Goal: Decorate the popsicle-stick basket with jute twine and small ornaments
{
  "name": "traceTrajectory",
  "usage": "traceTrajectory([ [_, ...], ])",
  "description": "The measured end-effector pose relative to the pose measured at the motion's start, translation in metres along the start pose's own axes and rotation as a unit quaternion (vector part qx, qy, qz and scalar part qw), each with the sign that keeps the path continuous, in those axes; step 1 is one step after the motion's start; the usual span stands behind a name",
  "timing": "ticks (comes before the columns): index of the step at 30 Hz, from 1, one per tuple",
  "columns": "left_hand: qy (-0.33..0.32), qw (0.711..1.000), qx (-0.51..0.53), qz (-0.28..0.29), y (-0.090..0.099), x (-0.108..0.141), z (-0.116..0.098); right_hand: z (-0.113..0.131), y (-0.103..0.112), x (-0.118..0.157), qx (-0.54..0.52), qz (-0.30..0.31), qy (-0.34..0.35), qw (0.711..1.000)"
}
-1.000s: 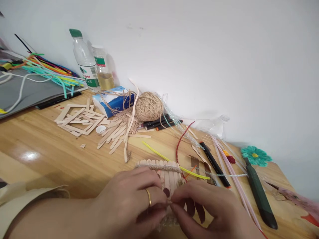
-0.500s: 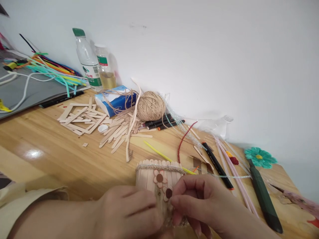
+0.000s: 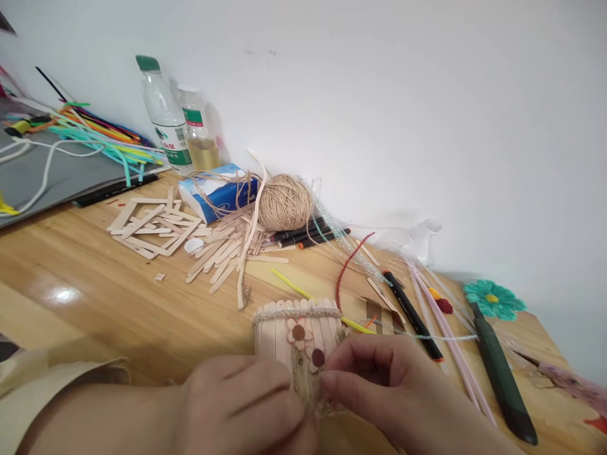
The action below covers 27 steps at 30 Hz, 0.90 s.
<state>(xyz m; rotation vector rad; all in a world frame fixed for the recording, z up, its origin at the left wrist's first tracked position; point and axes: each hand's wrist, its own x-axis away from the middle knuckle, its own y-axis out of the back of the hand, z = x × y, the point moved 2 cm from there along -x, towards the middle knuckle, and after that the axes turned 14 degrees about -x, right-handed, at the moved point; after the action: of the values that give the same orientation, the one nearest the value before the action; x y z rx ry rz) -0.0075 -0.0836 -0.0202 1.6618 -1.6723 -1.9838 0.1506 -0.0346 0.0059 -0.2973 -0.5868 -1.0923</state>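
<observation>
A holder of upright craft sticks (image 3: 268, 335) stands in front of me, its lower part hidden by my hands. A glittery twine band (image 3: 294, 313) circles it near the top. On its front are two flower cut-outs with brown centres, an upper flower (image 3: 298, 333) and a lower flower (image 3: 317, 360). My left hand (image 3: 246, 401) is closed at the lower left front, its fingertips hidden. My right hand (image 3: 374, 385) is closed in a pinch at the right side, beside the lower flower. Glittery twine (image 3: 327, 404) shows between the hands near the base. What either hand grips is unclear.
Behind lie loose craft sticks (image 3: 222, 253), a ball of twine (image 3: 286, 202), a tissue pack (image 3: 218, 193) and two bottles, including a water bottle (image 3: 164, 120). To the right are a black marker (image 3: 412, 316), a dark green tool (image 3: 505, 379) and a teal flower (image 3: 493, 299).
The holder has shifted slightly up and left in view, and its base shows a little more between the hands. My right fingers have moved slightly; both hands stay closed.
</observation>
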Motion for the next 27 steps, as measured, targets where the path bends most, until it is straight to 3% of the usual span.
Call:
traceTrajectory([
  [3, 0.023, 0.999, 0.037, 0.015, 0.002, -0.012, 0.004, 0.005, 0.000, 0.000, -0.004, -0.009, 0.005, 1.000],
  [9, 0.055, 0.995, 0.063, 0.061, 0.001, -0.019, 0.008, 0.011, -0.001, 0.000, -0.035, 0.013, -0.082, 0.996],
  [18, 0.077, 0.993, 0.064, 0.059, 0.000, -0.019, 0.010, 0.013, 0.002, 0.001, -0.048, 0.023, -0.088, 0.995],
  [27, 0.105, 0.983, 0.089, 0.125, -0.002, -0.030, 0.012, 0.011, 0.005, 0.001, -0.052, 0.036, -0.071, 0.995],
])
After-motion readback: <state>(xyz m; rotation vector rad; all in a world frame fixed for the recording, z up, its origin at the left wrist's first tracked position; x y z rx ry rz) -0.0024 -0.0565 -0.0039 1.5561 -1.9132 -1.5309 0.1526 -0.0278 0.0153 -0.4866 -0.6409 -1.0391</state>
